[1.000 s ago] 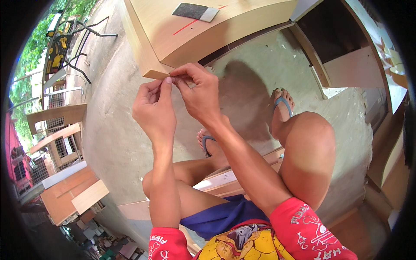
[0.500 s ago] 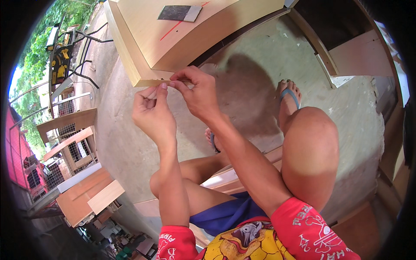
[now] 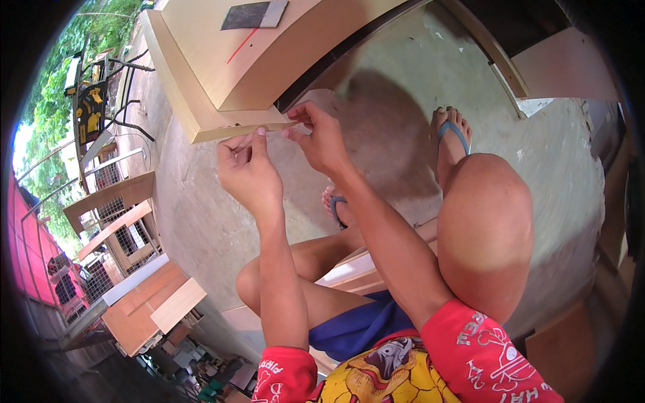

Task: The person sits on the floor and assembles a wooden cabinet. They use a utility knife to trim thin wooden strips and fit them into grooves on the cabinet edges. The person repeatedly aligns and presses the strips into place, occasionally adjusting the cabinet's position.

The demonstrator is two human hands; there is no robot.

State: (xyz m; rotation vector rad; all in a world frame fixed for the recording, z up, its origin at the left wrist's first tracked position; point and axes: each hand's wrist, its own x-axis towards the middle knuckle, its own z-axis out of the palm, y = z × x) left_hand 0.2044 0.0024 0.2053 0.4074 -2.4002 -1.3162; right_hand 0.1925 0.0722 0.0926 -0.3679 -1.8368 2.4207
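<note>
A pale wooden piece of furniture with a curved front stands ahead of me, its corner nearest to my hands. Along its near side runs a narrow light edge, with a small dark mark on it. My left hand is closed at this edge, thumb on top and the other fingers curled below. Just to its right, my right hand pinches at the edge's far right end with thumb and forefinger. What lies between those fingertips is too small to make out.
On the furniture's top lies a dark, pale-ended sanding-sheet-like piece, beside a red line. Wooden boards are stacked at the lower left. A black folding stand with yellow tools is at the far left. My sandalled feet rest on the concrete floor.
Both hands have shifted right along the edge. My right fingertips are now farther from my left thumb. The furniture sits slightly farther left in the picture.
</note>
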